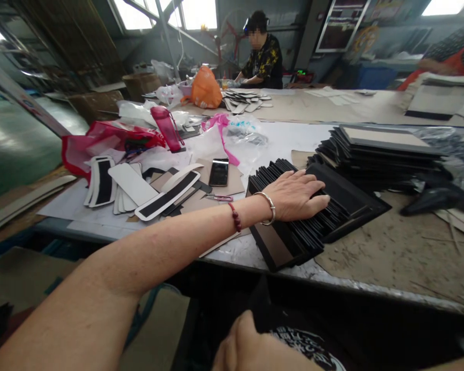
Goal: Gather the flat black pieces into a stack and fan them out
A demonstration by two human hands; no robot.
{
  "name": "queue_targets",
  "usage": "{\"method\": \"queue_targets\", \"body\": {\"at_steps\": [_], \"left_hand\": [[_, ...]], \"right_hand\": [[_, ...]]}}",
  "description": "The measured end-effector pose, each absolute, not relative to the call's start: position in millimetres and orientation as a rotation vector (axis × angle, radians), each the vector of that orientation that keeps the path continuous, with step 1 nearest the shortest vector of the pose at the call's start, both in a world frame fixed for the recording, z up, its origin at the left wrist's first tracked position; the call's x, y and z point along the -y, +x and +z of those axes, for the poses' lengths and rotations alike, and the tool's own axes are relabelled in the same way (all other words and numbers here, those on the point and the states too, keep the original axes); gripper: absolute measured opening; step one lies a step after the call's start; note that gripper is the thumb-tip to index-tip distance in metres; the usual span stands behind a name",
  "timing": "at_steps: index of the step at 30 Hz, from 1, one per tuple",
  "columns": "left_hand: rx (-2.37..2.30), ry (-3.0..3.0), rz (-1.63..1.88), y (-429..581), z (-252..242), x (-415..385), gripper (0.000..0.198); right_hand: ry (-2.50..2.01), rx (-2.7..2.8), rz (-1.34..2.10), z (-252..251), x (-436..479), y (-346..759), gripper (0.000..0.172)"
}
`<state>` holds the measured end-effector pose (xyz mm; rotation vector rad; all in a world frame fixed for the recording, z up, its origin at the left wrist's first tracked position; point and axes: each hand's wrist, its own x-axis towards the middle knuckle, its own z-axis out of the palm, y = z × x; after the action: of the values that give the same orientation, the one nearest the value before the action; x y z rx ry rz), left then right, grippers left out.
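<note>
Our left hand (296,195) lies flat, fingers extended and gripping nothing, on a fanned stack of black panels (313,221) near the worktop (390,252) edge. Our right hand (251,348), low beneath it, appears loosely curled; we cannot tell its grasp. A phone (218,172) lies just left of the stack.

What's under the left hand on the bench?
The left hand lies flat on a fanned row of black boards. The boards directly beneath the palm are covered.

Bright windows (201,13) above green floor (15,144)
</note>
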<state>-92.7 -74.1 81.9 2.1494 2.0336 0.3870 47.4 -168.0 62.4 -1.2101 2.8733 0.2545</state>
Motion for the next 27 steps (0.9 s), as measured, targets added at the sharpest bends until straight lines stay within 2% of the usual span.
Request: {"method": "queue_targets", "body": {"at_steps": [3, 7, 10, 16, 23, 25, 27], "left_hand": [[-2.033, 2.191, 0.402, -94, 81, 74, 0.049], [-2.016, 2.173, 0.381, -95, 83, 71, 0.048], [-1.935, 2.158, 0.304, -98, 86, 66, 0.048], [-1.897, 2.146, 0.247, -105, 89, 61, 0.052], [-1.886, 2.18, 0.216, -105, 88, 59, 0.059], [-1.861, 2.17, 0.252, -106, 88, 57, 0.06], [-1.798, 2.129, 0.408, -109, 87, 56, 0.053]], "right_hand": [[-1.614, -2.672, 0.227, 81, 157, 21, 0.024], [-1.701, -2.659, 0.284, 106, 117, -3, 0.025], [-1.76, -2.738, 0.296, 103, 91, -6, 0.031], [-1.73, -2.848, 0.329, 88, 60, 7, 0.037], [-1.581, -2.937, 0.506, 85, 46, 1, 0.031], [-1.492, -2.954, 0.593, 84, 46, -2, 0.028], [-1.452, -2.968, 0.658, 85, 45, -5, 0.025]]}}
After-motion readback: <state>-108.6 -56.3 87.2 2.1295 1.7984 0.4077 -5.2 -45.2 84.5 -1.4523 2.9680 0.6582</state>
